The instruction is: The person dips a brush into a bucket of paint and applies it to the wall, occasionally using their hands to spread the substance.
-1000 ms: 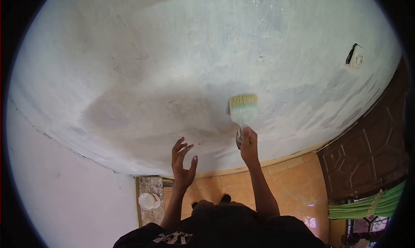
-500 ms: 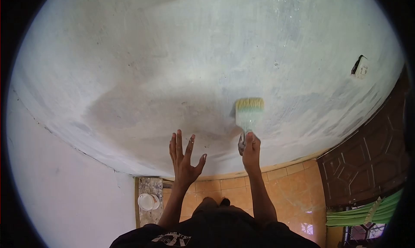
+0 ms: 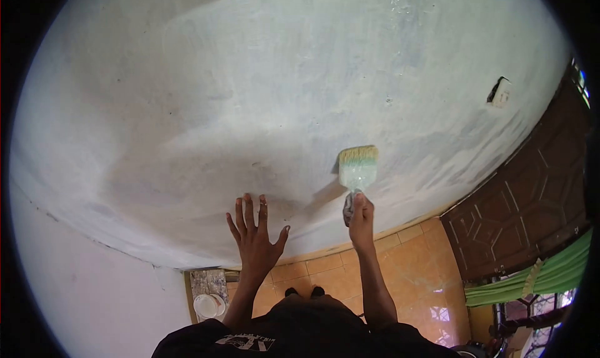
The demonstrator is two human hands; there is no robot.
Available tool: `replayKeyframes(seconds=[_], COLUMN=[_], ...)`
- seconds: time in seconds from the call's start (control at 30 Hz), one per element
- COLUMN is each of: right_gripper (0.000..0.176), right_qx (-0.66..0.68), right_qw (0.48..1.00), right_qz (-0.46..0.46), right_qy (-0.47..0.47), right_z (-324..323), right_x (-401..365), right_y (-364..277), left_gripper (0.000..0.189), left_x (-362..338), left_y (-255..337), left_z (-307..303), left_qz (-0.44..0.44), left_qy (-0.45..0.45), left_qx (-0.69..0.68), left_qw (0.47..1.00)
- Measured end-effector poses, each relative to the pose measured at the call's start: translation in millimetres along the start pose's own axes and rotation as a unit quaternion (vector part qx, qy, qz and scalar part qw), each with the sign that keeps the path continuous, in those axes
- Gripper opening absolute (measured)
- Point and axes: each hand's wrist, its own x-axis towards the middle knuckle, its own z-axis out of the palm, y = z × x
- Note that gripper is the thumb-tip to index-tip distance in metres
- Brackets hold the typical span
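A wide paintbrush [image 3: 359,170] with pale bristles and a white, paint-smeared body points up against the wall [image 3: 281,95]. My right hand [image 3: 360,217] is wrapped round its handle, thumb along the front. The bristles lie close to the wall surface, which is patchy white and grey. To the left, my left hand [image 3: 255,236] holds nothing; its fingers are spread, palm toward the wall, fingertips close over it. White specks show on some of its fingertips. Shadows of the arms and brush fall on the wall.
A white tub [image 3: 208,306] stands on a paint-stained wooden bench [image 3: 210,282] at lower left. A switch plate [image 3: 501,93] sits loose in the wall at right. Beyond are a dark panelled door [image 3: 519,202] and a green curtain [image 3: 556,270]. Orange tiles [image 3: 400,277] cover the floor.
My left hand has moved left and its fingers have spread wider. The brush stays upright in my right hand, nearly in place. The view has shifted, so the door and window show more.
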Motion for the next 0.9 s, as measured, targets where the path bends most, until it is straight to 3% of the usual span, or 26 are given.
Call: replayKeyframes(seconds=[0.1,0.13,0.23,0.27,0.37,0.5,0.63,0.7,0.77,0.9], right_gripper=[0.043,0.04,0.036,0.039,0.046,0.05,0.044,0.044,0.047,0.049], right_qx=[0.008,0.009,-0.166,-0.119,0.027,0.012,-0.003,-0.07,-0.007,0.03], right_qw=[1.0,0.998,0.981,0.985,0.998,1.0,1.0,0.997,0.997,0.999], right_qz=[0.019,0.067,0.094,0.118,0.059,0.015,0.014,0.022,0.068,-0.039], right_qy=[-0.012,-0.003,0.031,0.028,0.026,-0.003,-0.017,-0.02,-0.022,-0.021], right_z=[-4,-7,-14,-10,-2,9,-5,-6,-7,-11], right_x=[-16,-31,-61,-64,-39,1,-8,-37,-41,0], right_y=[57,77,115,98,47,10,104,106,86,14], left_gripper=[0.084,0.085,0.081,0.081,0.082,0.083,0.088,0.092,0.097,0.102], left_x=[1,-1,-1,0,-2,-1,0,-3,0,1], left_y=[-5,-7,-12,-11,-11,-10,-5,-3,-1,6], left_z=[5,8,18,20,19,23,23,25,25,22], left_qz=[0.015,0.018,0.017,0.014,0.011,0.012,-0.005,-0.01,-0.016,-0.025], left_qy=[0.004,0.003,0.023,0.025,0.015,0.008,-0.009,-0.01,-0.012,-0.027], left_qx=[0.018,0.023,0.014,0.009,0.006,0.008,0.009,-0.002,-0.007,0.003], left_qw=[1.0,1.0,0.999,1.0,1.0,1.0,1.0,1.0,1.0,0.999])
